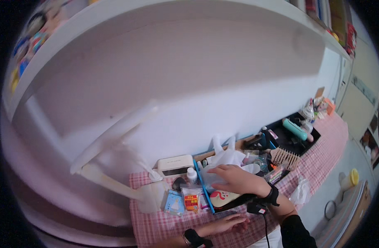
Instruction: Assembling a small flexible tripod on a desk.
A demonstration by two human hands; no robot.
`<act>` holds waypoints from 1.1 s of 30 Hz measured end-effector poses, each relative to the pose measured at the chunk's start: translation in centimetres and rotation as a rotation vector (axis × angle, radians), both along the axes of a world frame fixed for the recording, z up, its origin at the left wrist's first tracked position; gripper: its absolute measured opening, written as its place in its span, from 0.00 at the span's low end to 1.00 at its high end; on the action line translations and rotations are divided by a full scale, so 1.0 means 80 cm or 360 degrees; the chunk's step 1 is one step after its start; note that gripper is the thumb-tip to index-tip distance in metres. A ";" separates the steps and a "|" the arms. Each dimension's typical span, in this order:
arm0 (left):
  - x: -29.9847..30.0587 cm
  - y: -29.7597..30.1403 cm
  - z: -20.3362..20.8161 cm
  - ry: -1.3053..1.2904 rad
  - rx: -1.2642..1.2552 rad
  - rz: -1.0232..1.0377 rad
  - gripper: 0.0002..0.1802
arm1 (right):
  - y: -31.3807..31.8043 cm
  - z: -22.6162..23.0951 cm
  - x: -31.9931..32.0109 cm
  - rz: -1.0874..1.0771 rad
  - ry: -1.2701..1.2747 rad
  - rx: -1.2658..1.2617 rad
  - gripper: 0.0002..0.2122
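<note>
1. the right hand is over the storage box, at the white plastic bag; i cannot tell if its fingers grip this bag.
2. the left hand is loosely open over the pink checked tablecloth, near the box.
3. the bag sits inside the box, behind a cream case with red pattern.

We could read no wording, only blurred lettering: a small line on the white box, beyond and to the left of the right hand, and characters on the red-and-yellow label of a clear packet nearer that hand.
</note>
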State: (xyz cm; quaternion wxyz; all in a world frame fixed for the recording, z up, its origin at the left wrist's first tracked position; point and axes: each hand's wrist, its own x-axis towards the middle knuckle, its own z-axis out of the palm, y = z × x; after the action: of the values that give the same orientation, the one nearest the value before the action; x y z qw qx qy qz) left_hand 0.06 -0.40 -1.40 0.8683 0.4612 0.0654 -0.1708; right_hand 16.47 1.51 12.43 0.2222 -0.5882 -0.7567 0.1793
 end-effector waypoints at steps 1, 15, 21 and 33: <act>-0.003 -0.002 -0.005 0.0013 -0.0034 0.0099 0.21 | 0.004 -0.006 -0.002 -0.0013 -0.0109 -0.0100 0.23; -0.006 -0.002 0.080 0.0078 0.0301 -0.0066 0.17 | -0.017 0.000 0.024 -0.0422 -0.0213 0.0710 0.22; -0.009 0.002 0.232 -0.0374 0.0840 0.0087 0.18 | -0.072 0.058 0.092 -0.1042 -0.0301 0.0915 0.24; -0.067 0.075 0.260 -0.0726 0.1031 0.0392 0.14 | -0.052 0.026 0.151 -0.1324 -0.0519 0.0118 0.14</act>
State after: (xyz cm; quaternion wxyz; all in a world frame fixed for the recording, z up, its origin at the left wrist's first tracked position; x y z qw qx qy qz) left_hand -5.28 5.63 19.44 0.6844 0.7253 -0.0235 0.0704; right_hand 28.56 -2.68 14.54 0.1740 -0.8546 -0.4869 -0.0475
